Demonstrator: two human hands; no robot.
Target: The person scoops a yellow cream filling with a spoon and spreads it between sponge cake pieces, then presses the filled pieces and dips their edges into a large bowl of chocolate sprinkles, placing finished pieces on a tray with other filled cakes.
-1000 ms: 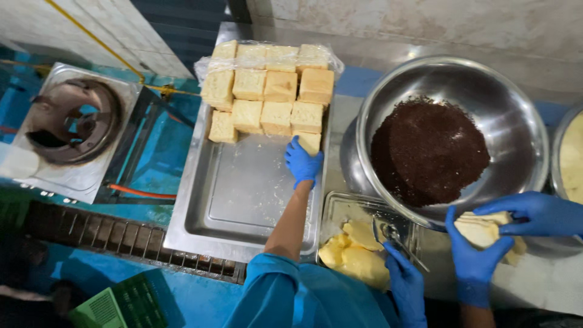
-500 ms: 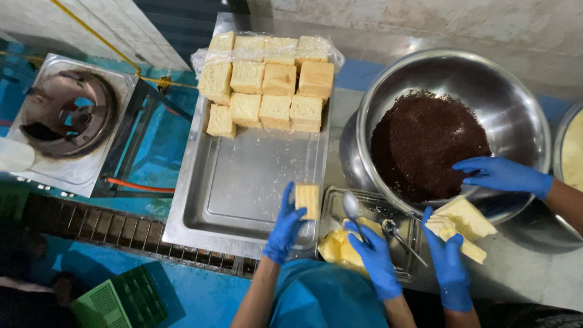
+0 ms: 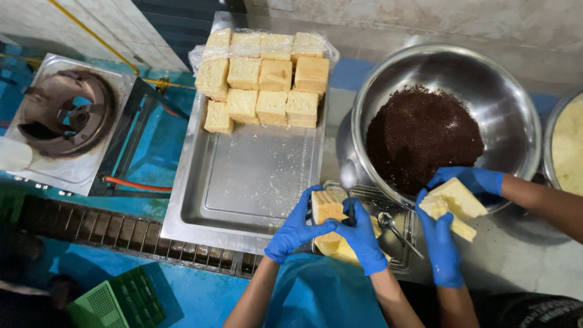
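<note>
Bread slice (image 3: pixel 327 206) gripped between both blue-gloved hands, left hand (image 3: pixel 296 229) wrapped around its near side, right hand (image 3: pixel 362 237) closed on its other side, steel tray (image 3: pixel 243 182) just left, yellow spread (image 3: pixel 335 246) beneath, stacked bread (image 3: pixel 267 76) well beyond, co-worker's gloved hands (image 3: pixel 440 243) holding slices at right.

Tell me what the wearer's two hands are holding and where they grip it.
Both hold one pale bread slice over the small tray. The left hand grips its left side, the right hand its lower right edge.
</note>
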